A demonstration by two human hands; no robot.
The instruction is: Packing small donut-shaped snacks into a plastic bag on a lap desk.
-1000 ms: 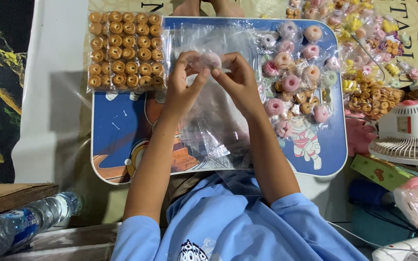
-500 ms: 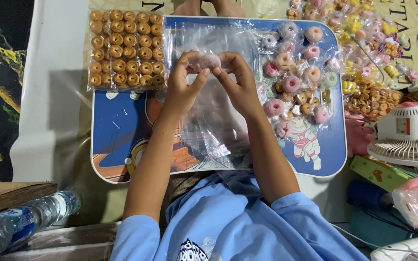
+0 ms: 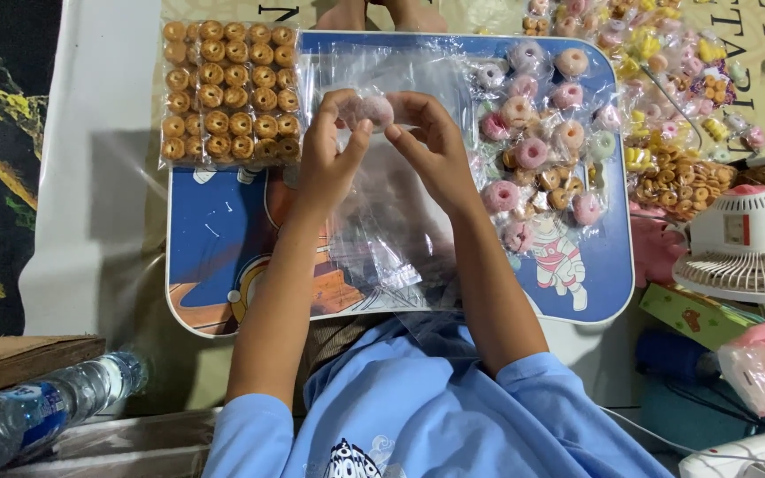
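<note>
Both hands meet over the middle of the blue cartoon-printed counter (image 3: 223,230): the left hand (image 3: 329,155) and the right hand (image 3: 436,150) each pinch a small pink ring-shaped sweet in a clear wrapper (image 3: 375,110) between thumb and fingertips, so it hangs in the air above the counter, held from both sides. Nearest the person, below the counter's near edge, a plastic water bottle (image 3: 42,412) lies on its side to the left, beside a brown cardboard edge (image 3: 19,358). Directly under the forearms a loose heap of clear plastic bags (image 3: 391,239) lies on the counter. To the right of the counter stand a small white fan (image 3: 745,239) and a green box (image 3: 697,314). On the counter's right half, just beside the right hand, lies a pile of wrapped pink and pale ring sweets (image 3: 537,150). At the counter's far left corner, overlapping its edge, sits a flat clear packet of brown ring biscuits (image 3: 227,88) in neat rows. Beyond the far right corner, more bagged mixed sweets (image 3: 675,97) are heaped.
</note>
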